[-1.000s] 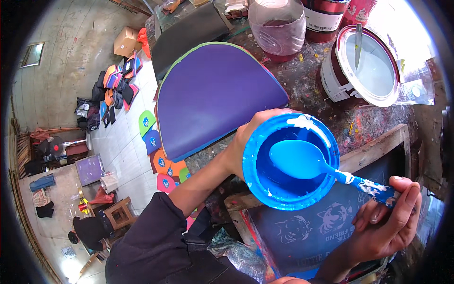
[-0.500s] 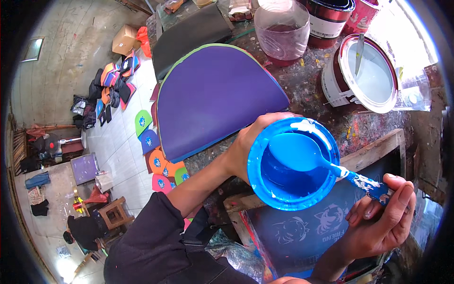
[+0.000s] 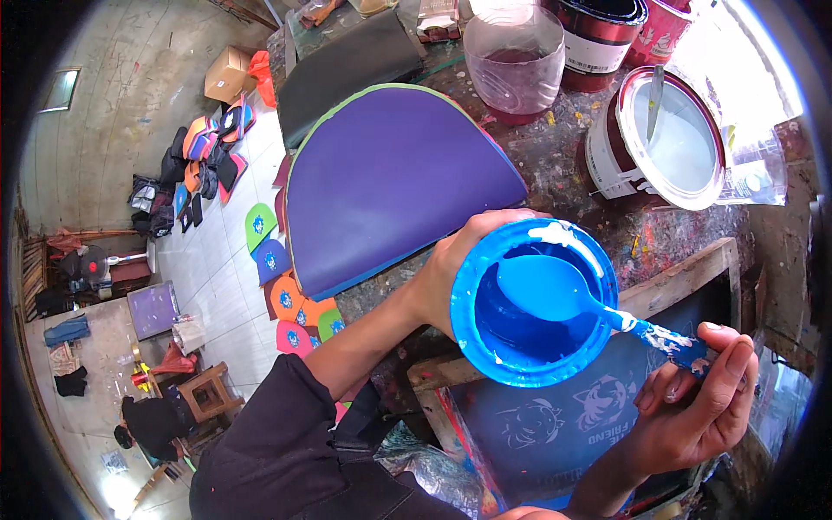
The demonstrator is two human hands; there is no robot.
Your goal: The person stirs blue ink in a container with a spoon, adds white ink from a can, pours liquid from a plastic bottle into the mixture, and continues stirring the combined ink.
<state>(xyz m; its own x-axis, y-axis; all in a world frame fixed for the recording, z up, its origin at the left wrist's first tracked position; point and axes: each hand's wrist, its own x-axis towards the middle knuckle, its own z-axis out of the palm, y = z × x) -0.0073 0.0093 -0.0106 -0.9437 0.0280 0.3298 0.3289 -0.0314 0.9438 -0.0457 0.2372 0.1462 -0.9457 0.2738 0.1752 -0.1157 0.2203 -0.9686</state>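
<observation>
My left hand [image 3: 451, 264] is wrapped round the far left side of a blue-smeared paint tub [image 3: 468, 316], holding it tilted so its inside shows. Blue paint coats the walls, and a white streak marks the rim. Between thumb and fingers, my right hand [image 3: 698, 390] grips the handle of a paint-covered spoon [image 3: 546, 286]. The spoon's blue bowl lies over the tub's mouth, its handle crossing the right rim. Beneath the tub is a wood-framed printing screen [image 3: 537, 433] with pale figures on its mesh.
A stack of half-round sheets, purple on top [image 3: 399, 191], lies left of the tub. Beyond are an open can of pale paint [image 3: 676, 143], a cut clear container [image 3: 514, 65] and a dark red can [image 3: 598, 43]. Printed colored pieces [image 3: 273, 260] lie on the floor at left.
The spoon's bowl has sunk slightly and shifted a little right within the tub's mouth. The tub has moved slightly left; both hands keep their grips.
</observation>
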